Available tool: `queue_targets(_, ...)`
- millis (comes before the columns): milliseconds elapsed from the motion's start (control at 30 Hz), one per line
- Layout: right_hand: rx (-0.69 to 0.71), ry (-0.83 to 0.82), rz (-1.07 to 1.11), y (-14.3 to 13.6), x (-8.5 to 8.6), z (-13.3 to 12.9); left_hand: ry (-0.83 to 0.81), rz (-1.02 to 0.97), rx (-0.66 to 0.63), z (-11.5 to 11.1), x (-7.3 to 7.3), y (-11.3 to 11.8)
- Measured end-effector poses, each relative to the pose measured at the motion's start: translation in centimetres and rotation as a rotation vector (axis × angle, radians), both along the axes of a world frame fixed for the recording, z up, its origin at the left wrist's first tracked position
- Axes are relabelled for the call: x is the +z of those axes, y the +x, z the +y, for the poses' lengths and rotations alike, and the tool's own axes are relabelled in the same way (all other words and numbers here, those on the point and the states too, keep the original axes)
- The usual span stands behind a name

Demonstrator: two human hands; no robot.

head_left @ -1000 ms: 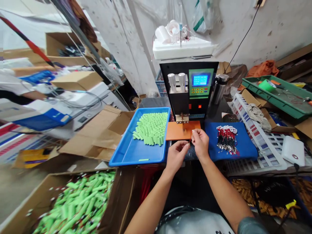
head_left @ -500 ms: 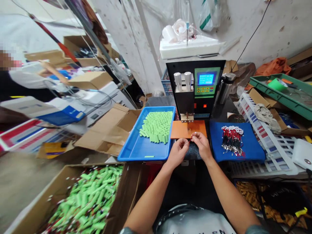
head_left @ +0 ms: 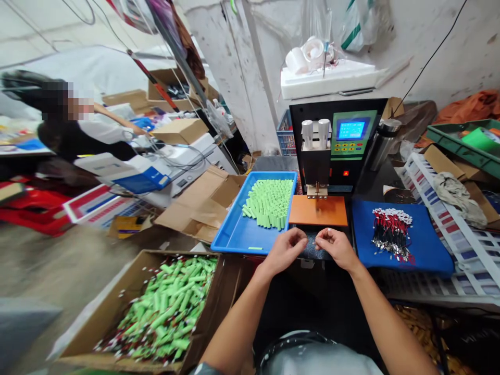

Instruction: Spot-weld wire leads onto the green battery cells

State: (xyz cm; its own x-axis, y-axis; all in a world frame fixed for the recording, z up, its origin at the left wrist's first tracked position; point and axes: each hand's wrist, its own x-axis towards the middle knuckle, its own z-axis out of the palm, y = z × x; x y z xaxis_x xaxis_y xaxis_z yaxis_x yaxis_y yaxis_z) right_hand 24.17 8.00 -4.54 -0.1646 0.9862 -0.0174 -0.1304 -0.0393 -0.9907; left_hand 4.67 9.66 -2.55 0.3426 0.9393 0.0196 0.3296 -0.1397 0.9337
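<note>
My left hand [head_left: 288,251] is in front of the orange plate [head_left: 318,210], its fingers curled into a pinch. My right hand [head_left: 336,247] faces it a short gap away, thumb and fingertips pressed together. Anything in either pinch is too small to make out. Behind the hands stands a black spot welding machine [head_left: 317,169] with a lit display; its electrode tips hang over the orange plate. To the left, a blue tray [head_left: 234,237] holds many green cylindrical cells [head_left: 271,203]. On a blue cloth [head_left: 363,250] to the right lie red and black wire leads [head_left: 391,232] with white connectors.
A cardboard box [head_left: 105,291] of green cells with wires stands at lower left. A white plastic crate [head_left: 461,234] and a green tray [head_left: 449,139] are at right. A steel flask [head_left: 386,140] stands beside the machine. Another person [head_left: 78,135] works at far left.
The view has swung left, so the scene sits farther right. My hands have drawn apart and back from the orange plate's edge. The red wire seen between them earlier is no longer visible.
</note>
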Motion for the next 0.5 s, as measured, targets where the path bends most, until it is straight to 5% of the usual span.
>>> queue_targets(167, -0.119, 0.004, 0.035, 0.4, -0.7, 0.3, 0.261, 0.488, 0.323, 3.5, -1.3, -4.8)
queue_targets(333, -0.120, -0.014, 0.036, 0.3, -1.2, 0.4, 0.313, 0.891, 0.205, 5.2, -2.0, -6.1)
queue_targets(500, -0.131, -0.005, 0.034, 0.4, -1.3, 0.3, 0.314, 0.934, 0.183, 5.2, -2.3, -5.8)
